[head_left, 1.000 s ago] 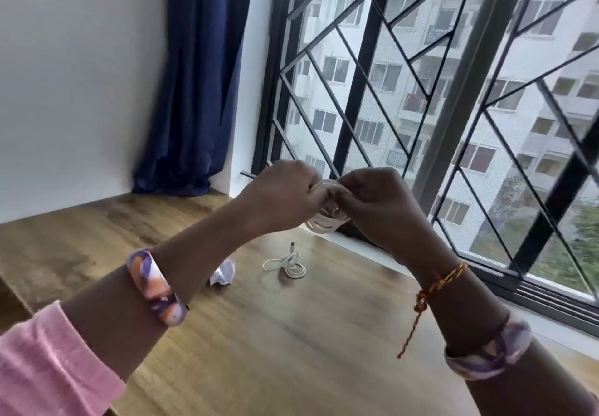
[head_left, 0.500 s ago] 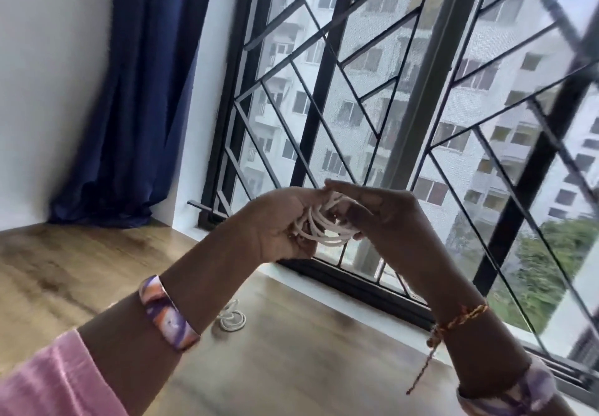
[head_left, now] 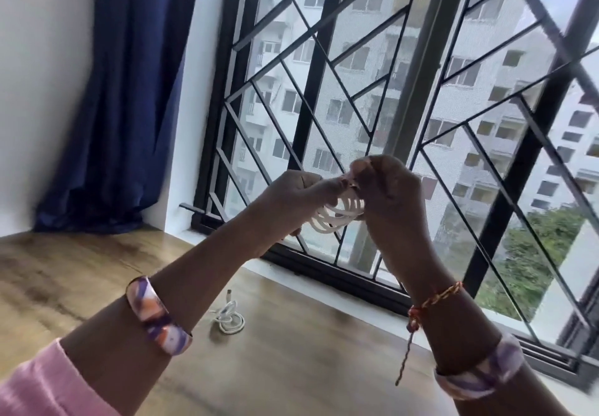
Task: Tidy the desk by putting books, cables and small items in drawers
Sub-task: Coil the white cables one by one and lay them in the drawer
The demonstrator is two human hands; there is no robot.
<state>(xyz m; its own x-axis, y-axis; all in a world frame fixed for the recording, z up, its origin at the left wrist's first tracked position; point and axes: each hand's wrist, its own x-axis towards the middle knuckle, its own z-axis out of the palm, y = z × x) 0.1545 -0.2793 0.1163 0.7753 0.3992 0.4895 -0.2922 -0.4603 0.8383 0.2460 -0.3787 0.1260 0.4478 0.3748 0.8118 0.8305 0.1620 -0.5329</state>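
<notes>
A white cable, wound in several loops, hangs between my two hands in front of the window, well above the desk. My left hand grips the loops from the left with curled fingers. My right hand pinches the cable at the top of the coil, fingers curled round it. A second white cable, coiled with its plug sticking up, lies on the wooden desk below my left forearm.
A black window grille runs along the far edge of the desk. A dark blue curtain hangs at the left corner by the white wall.
My hands have stayed together on the coil and the right hand has shifted to pinch its top. The view has swung right, and the crumpled paper on the desk is out of sight.
</notes>
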